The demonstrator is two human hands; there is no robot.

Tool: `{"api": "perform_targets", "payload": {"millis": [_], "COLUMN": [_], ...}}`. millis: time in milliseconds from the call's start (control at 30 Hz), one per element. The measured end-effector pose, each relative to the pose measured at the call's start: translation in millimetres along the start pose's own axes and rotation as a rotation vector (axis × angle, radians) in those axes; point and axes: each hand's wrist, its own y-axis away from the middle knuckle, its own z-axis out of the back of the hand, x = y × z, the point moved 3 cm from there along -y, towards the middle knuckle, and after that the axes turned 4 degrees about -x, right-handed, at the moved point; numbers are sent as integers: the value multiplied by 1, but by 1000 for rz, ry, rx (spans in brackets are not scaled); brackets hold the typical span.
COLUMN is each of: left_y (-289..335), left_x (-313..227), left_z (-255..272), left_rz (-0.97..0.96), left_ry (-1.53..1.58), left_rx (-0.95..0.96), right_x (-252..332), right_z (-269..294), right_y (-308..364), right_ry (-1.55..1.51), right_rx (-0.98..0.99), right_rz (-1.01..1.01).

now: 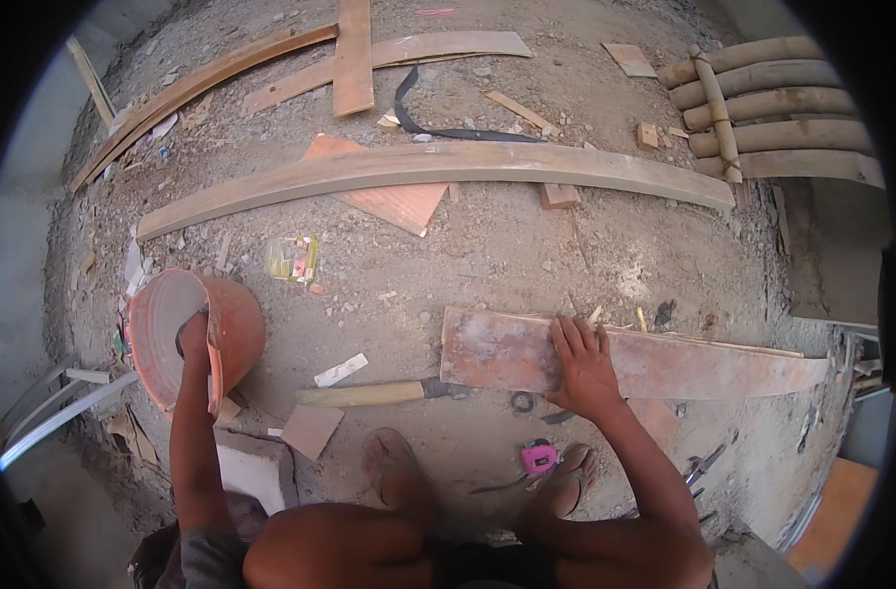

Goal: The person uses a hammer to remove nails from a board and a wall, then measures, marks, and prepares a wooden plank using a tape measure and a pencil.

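Observation:
At the left, an orange bucket point(242, 329) leans with its mouth toward me, and my left hand point(196, 339) reaches inside it. The fingers of that hand are hidden, beside something dark I cannot make out. My right hand point(585, 368) lies on a reddish, dusty board point(497, 348), fingers stretched out and reaching to its far edge. Just left of the board is a wooden-handled tool point(364, 395); its dark end runs up to the board and its kind is unclear. A pink tape measure point(539, 456) rests on the ground between my feet.
A long timber beam point(418, 167) crosses the ground ahead, by a flat reddish piece point(394, 191) and a small wood block point(559, 195). Planks point(354, 59) and a black strap point(438, 131) lie beyond. Bamboo poles point(782, 103) stand far right. A clear plastic box point(292, 258) sits near the bucket.

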Motion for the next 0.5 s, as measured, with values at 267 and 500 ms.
{"api": "perform_targets", "payload": {"millis": [267,500], "left_y": [-1,-6], "left_x": [-28,-17], "left_z": [-1,-4], "left_rz": [-131,-77], "left_ry": [-148,193], "left_rx": [35,196], "right_x": [-4,-2], "right_z": [3,1], "right_y": [6,6], "right_ry": [-3,-5], "right_rx": [13,1], "right_rz": [-26,-14]}}
